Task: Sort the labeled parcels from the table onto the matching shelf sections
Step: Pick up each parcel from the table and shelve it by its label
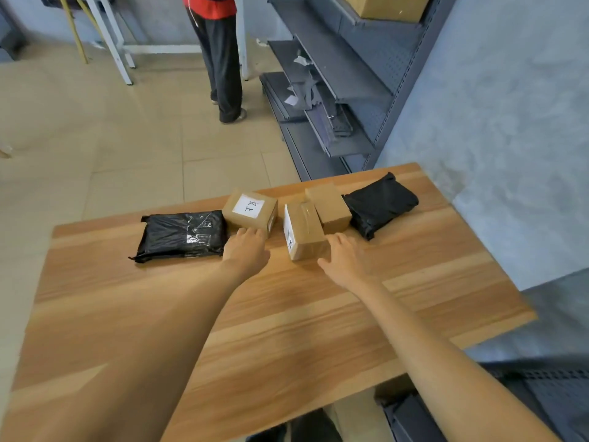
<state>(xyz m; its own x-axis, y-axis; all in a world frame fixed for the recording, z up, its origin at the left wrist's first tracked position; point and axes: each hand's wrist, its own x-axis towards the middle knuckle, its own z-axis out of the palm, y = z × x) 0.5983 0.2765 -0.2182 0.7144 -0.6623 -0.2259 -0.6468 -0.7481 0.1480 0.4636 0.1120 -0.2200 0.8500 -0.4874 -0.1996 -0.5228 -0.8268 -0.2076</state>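
On the wood-grain table (287, 314) the left hand (246, 250) reaches w/ straight fingers touching the near face of the labeled cardboard box (250, 210) (white paper label on top), while the right hand (345, 260), fingers spread and holding nothing, rests against the taped kraft box (304, 231), w/ crinkly black poly bags (183, 235) flanking.

Left hand (246, 250) touches the labelled box (249, 209) ahead; right hand (344, 260) rests against the taped box (304, 231) at its left.
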